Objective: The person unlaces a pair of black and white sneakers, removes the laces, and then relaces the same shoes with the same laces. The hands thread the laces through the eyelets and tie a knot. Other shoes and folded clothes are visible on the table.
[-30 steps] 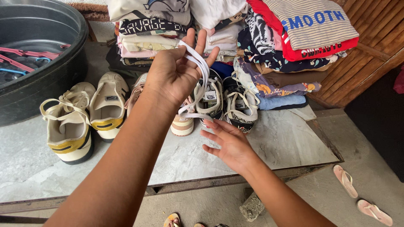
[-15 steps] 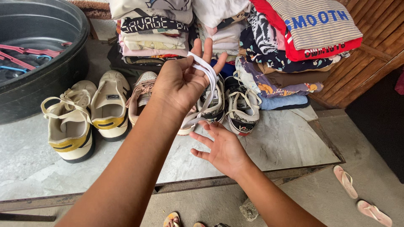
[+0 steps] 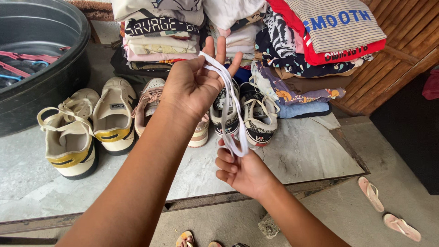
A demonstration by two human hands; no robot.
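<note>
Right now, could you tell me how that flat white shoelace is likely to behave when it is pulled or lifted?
Probably floppy: the flat white shoelace droops in loose loops between the left hand and the right hand. Likely very light, since fingertips alone carry it. It may slip free, being only draped over the left hand's fingers.

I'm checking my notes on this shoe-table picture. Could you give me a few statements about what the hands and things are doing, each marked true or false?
1. The left hand holds a white shoelace up over the shoes. True.
2. The right hand hangs free, touching nothing. False: its fingers are closed on the lower loop of the shoelace.
3. A pair of cream and yellow sneakers sits on the table to the left. True.
4. The black tub holds folded clothes. False: coloured hangers lie in it; the folded clothes are stacked at the back of the table.
5. Pink sandals lie on the floor to the right. True.
</note>
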